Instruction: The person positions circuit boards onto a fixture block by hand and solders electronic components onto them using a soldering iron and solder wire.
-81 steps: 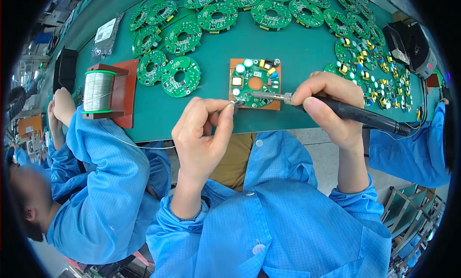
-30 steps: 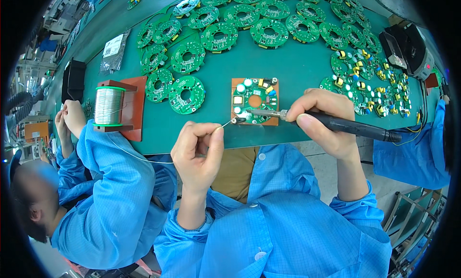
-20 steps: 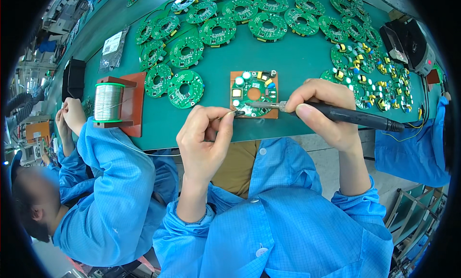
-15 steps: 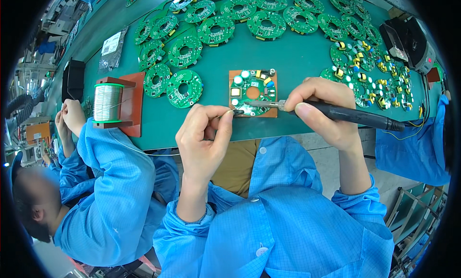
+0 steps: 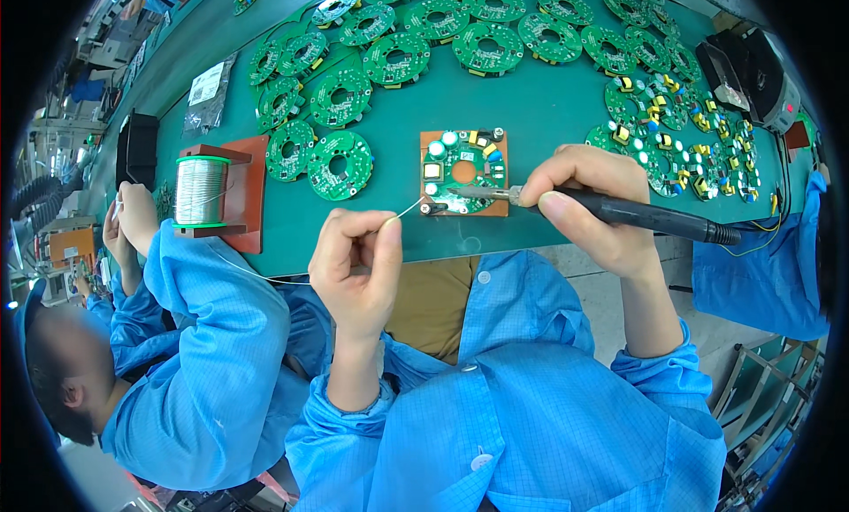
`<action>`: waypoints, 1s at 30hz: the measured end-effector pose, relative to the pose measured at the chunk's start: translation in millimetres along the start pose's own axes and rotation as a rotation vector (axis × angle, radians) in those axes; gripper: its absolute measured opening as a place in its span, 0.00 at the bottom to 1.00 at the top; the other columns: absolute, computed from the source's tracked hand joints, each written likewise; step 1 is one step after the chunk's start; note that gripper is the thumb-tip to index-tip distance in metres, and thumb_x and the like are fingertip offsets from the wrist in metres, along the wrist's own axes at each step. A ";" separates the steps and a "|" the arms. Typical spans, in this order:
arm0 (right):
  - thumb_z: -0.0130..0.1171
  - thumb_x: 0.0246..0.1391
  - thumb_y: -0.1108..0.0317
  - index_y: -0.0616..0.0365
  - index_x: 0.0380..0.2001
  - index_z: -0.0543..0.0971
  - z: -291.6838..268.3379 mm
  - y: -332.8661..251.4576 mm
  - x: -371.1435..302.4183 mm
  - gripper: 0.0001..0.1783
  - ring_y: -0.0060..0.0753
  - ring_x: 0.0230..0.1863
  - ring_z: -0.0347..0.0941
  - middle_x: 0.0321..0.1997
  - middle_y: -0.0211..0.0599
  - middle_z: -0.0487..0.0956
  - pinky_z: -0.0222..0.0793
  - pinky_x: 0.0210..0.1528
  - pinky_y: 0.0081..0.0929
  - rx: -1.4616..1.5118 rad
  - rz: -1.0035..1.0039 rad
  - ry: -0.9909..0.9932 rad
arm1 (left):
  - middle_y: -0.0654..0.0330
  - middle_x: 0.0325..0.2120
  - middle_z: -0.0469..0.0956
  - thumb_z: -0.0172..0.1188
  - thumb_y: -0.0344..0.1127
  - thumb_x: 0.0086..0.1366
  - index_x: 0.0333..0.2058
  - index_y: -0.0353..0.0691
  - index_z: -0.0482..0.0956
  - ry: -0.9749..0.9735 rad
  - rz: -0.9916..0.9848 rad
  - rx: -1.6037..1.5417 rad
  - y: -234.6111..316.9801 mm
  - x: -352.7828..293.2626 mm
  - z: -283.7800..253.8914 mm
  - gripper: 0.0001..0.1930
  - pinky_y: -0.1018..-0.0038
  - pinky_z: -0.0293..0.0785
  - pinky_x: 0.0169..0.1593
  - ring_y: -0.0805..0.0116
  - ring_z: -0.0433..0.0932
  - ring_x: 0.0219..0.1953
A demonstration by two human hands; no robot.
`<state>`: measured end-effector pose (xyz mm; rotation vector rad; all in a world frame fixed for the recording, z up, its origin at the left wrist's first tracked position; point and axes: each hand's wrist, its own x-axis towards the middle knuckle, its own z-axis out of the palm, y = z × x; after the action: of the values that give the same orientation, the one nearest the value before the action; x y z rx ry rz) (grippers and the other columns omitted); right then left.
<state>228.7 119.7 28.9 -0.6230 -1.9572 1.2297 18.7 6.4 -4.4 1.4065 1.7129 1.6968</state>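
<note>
My right hand [image 5: 597, 207] is closed around the black handle of a soldering iron [image 5: 650, 215]. The iron's tip reaches left over a round green circuit board [image 5: 482, 200], near the lower part of its central hole. That board sits in a square brown fixture [image 5: 501, 209] and carries white, yellow and blue components. My left hand [image 5: 358, 260] pinches a thin solder wire [image 5: 409, 209] between thumb and forefinger. The wire's free end points up and right to the fixture's lower left corner, beside a black clip [image 5: 432, 209]. From behind the hand the wire trails left toward a solder spool [image 5: 201, 191].
The spool sits on a reddish-brown stand [image 5: 250, 194]. Several bare-side-up ring boards [image 5: 340, 164] cover the back of the green table [image 5: 398, 114]; boards with components [image 5: 663, 163] crowd the right. A co-worker's sleeve [image 5: 217, 309] is close on my left. A black soldering station [image 5: 769, 87] stands far right.
My left hand has drawn back left and slightly down from the board, uncovering the black clip and a length of solder wire. The soldering iron has stayed nearly in place over the board.
</note>
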 end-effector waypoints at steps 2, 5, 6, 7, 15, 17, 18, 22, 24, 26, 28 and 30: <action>0.56 0.48 0.67 0.63 0.27 0.78 -1.2 1.7 -1.3 0.09 0.22 0.24 0.67 0.24 0.35 0.77 0.59 0.26 0.21 -0.008 -0.020 0.011 | 0.69 0.21 0.67 0.59 0.21 0.57 0.30 0.34 0.75 0.020 0.014 -0.029 -3.4 -3.3 -2.5 0.03 0.87 0.54 0.23 0.87 0.59 0.20; 0.56 0.50 0.69 0.63 0.29 0.79 -10.1 4.0 -6.1 0.08 0.21 0.27 0.70 0.29 0.35 0.78 0.62 0.28 0.19 0.076 -0.152 0.205 | 0.69 0.23 0.68 0.57 0.22 0.60 0.34 0.34 0.73 0.078 -0.031 -0.110 -8.0 -9.9 -5.0 0.04 0.89 0.56 0.26 0.87 0.61 0.22; 0.56 0.50 0.70 0.64 0.30 0.79 -17.4 4.2 -7.7 0.08 0.22 0.28 0.70 0.29 0.35 0.78 0.63 0.29 0.19 0.047 -0.198 0.254 | 0.69 0.25 0.69 0.56 0.23 0.62 0.35 0.34 0.72 0.110 -0.087 -0.164 -9.3 -11.8 -4.8 0.04 0.90 0.57 0.27 0.88 0.62 0.23; 0.56 0.50 0.70 0.65 0.30 0.79 -21.1 4.1 -12.1 0.08 0.21 0.28 0.70 0.29 0.35 0.78 0.63 0.30 0.19 0.102 -0.153 0.313 | 0.68 0.27 0.70 0.55 0.26 0.64 0.37 0.35 0.71 0.102 -0.119 -0.168 -9.4 -13.4 -6.0 0.04 0.90 0.59 0.29 0.87 0.64 0.25; 0.55 0.54 0.70 0.62 0.35 0.77 -133.7 11.6 -39.1 0.08 0.13 0.30 0.66 0.32 0.27 0.75 0.60 0.32 0.12 -0.599 -0.222 0.960 | 0.73 0.21 0.61 0.51 0.31 0.68 0.35 0.39 0.68 0.116 -0.035 -0.122 -21.6 -8.7 0.3 0.03 0.87 0.48 0.22 0.87 0.55 0.20; 0.57 0.54 0.71 0.62 0.38 0.77 -162.5 25.0 -45.1 0.09 0.17 0.34 0.69 0.35 0.29 0.77 0.64 0.37 0.16 -0.680 -0.188 1.129 | 0.73 0.20 0.61 0.50 0.30 0.67 0.35 0.38 0.68 0.110 -0.035 -0.115 -22.1 -8.6 0.4 0.03 0.87 0.48 0.22 0.88 0.55 0.19; 0.58 0.53 0.70 0.61 0.39 0.77 -175.3 32.6 -47.5 0.10 0.19 0.34 0.70 0.35 0.30 0.77 0.65 0.38 0.18 -0.794 -0.185 1.190 | 0.73 0.20 0.61 0.51 0.30 0.67 0.34 0.38 0.68 0.093 -0.017 -0.123 -21.3 -9.1 -0.1 0.03 0.87 0.48 0.21 0.88 0.55 0.19; 0.60 0.52 0.70 0.61 0.37 0.79 -209.5 45.3 -44.1 0.09 0.26 0.37 0.74 0.35 0.34 0.79 0.67 0.42 0.21 -1.078 0.257 0.749 | 0.73 0.20 0.61 0.51 0.30 0.67 0.34 0.39 0.69 0.081 -0.052 -0.190 -17.0 -7.2 -0.3 0.03 0.87 0.48 0.21 0.87 0.55 0.19; 0.59 0.52 0.74 0.63 0.36 0.79 -200.5 39.9 -33.1 0.07 0.26 0.35 0.74 0.32 0.34 0.78 0.67 0.40 0.19 -1.028 -0.336 0.853 | 0.71 0.23 0.64 0.51 0.30 0.67 0.34 0.39 0.69 0.101 -0.063 -0.112 -14.3 -7.7 0.0 0.03 0.87 0.51 0.23 0.87 0.57 0.21; 0.56 0.54 0.75 0.64 0.35 0.79 -173.1 22.3 -32.6 0.07 0.20 0.36 0.72 0.32 0.28 0.77 0.66 0.41 0.17 -0.645 -0.178 0.876 | 0.70 0.26 0.67 0.52 0.30 0.66 0.33 0.38 0.70 0.084 -0.089 -0.108 -12.3 -9.6 -1.6 0.03 0.86 0.57 0.28 0.85 0.61 0.25; 0.54 0.53 0.76 0.65 0.35 0.79 -127.7 8.0 -33.4 0.07 0.13 0.26 0.64 0.29 0.26 0.75 0.57 0.27 0.14 -0.291 -0.039 0.873 | 0.69 0.28 0.70 0.54 0.28 0.65 0.34 0.38 0.71 0.072 -0.108 -0.126 -12.0 -11.9 -1.9 0.02 0.86 0.61 0.31 0.85 0.65 0.27; 0.55 0.50 0.72 0.65 0.29 0.79 -79.3 2.4 -34.6 0.07 0.14 0.25 0.64 0.28 0.29 0.75 0.56 0.26 0.15 -0.060 -0.086 0.701 | 0.72 0.24 0.70 0.56 0.25 0.63 0.34 0.36 0.71 0.081 -0.133 -0.249 -13.8 -11.1 -1.3 0.03 0.90 0.53 0.25 0.90 0.61 0.22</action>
<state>312.5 139.6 37.4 -0.8515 -1.4105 0.7541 17.2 -0.4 -20.7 1.1030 1.5350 1.8406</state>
